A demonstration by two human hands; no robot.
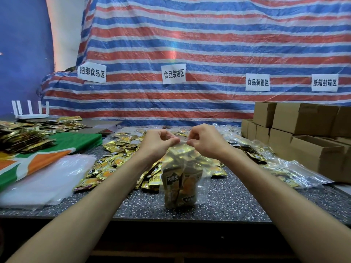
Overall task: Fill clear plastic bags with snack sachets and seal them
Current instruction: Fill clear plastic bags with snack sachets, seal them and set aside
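Your left hand [158, 140] and right hand [201, 138] each pinch the top edge of the clear bag [180, 177] at centre frame, fingers curled, close together. The bag is packed with gold sachets, and you cannot tell whether its bottom touches the speckled worktop [228, 202]. Loose sachets [117, 160] lie heaped behind it, empty bags [47, 179] lie at the left, and cardboard boxes [303, 130] stand at the right.

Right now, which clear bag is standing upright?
The sachet-filled bag in the middle, its top pinched by the left hand and right hand; the empty bags at left and filled bags at right lie flat.
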